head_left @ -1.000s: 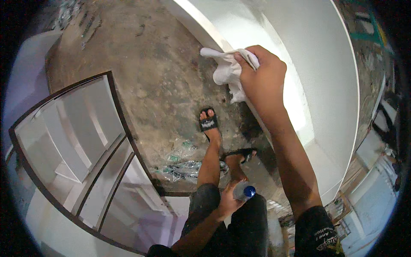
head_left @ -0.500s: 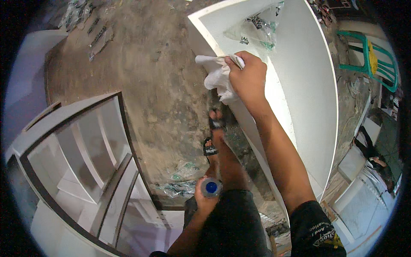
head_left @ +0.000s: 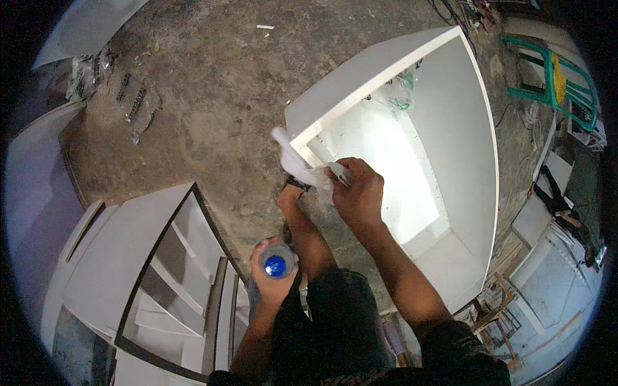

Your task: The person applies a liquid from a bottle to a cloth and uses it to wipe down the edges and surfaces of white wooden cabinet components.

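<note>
My right hand (head_left: 359,194) is closed on a crumpled white cloth (head_left: 296,157). The cloth lies along the front rim of a large, open white cabinet (head_left: 454,103), with its loose end hanging past the near left corner. Inside the cabinet, a clear plastic bag (head_left: 396,95) with dark print lies at the far end. My left hand (head_left: 273,286) is wrapped round a clear, round plastic container (head_left: 289,252), seen from above with a bright blue disc in its middle. I cannot tell whether the blue is a lid or contents. This hand is in front of my legs, apart from the cabinet.
A second white cabinet (head_left: 122,251) with dark edging and inner dividers stands at the left. Plastic wrapping (head_left: 141,106) lies on the stained concrete floor (head_left: 212,96). A green plastic chair (head_left: 553,74) stands at the far right, above a wooden frame (head_left: 499,309) and pale panels.
My view has shifted, showing more of the cabinet's far end panel. My right hand and the cloth are now closer to the cabinet's corner. The container is higher and further left in view.
</note>
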The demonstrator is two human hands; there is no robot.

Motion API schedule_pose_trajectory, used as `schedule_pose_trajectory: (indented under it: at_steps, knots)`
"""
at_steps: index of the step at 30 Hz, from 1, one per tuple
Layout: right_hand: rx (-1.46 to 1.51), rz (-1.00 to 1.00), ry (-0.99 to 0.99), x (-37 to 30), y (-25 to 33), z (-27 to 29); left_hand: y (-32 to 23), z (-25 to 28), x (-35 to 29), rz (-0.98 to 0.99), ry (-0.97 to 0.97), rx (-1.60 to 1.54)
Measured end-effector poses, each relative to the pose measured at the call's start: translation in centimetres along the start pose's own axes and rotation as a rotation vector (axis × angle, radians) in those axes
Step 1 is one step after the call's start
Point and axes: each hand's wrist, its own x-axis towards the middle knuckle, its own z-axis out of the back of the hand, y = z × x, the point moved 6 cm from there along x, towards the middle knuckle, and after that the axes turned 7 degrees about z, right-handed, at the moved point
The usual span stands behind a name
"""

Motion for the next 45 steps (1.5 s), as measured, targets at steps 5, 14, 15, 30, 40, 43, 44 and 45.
schedule_pose_trajectory:
  at_steps: [5,14,15,30,40,43,44,45]
  knots:
    - [0.051,-0.095,-0.163,2.4,2.9,-1.8,-4.7,2.1,4.3,0.109,-0.047,-0.012]
    - [0.168,-0.655,-0.716,1.3,4.6,-3.4,-9.8,4.2,11.8,0.094,-0.019,0.116]
    - [0.323,-0.736,-0.749,1.1,4.8,-4.5,-10.1,5.3,12.4,0.112,-0.041,0.149]
    - [0.059,-1.114,-1.083,15.7,-8.8,9.3,-28.7,5.7,27.1,-0.015,0.085,0.189]
    - [0.503,-1.272,-1.184,21.8,-9.5,11.8,-45.2,-8.3,34.4,-0.305,0.661,0.502]
    - [0.737,-1.391,-1.397,21.8,-7.3,13.5,-51.1,-17.1,36.2,-0.584,0.777,0.729]
    - [0.684,-1.541,-1.375,22.2,-6.2,13.3,-51.2,-18.4,36.7,-0.547,0.787,0.733]
    - [0.837,-1.62,-1.37,22.2,-5.5,12.6,-51.2,-19.8,37.3,-0.51,0.795,0.737]
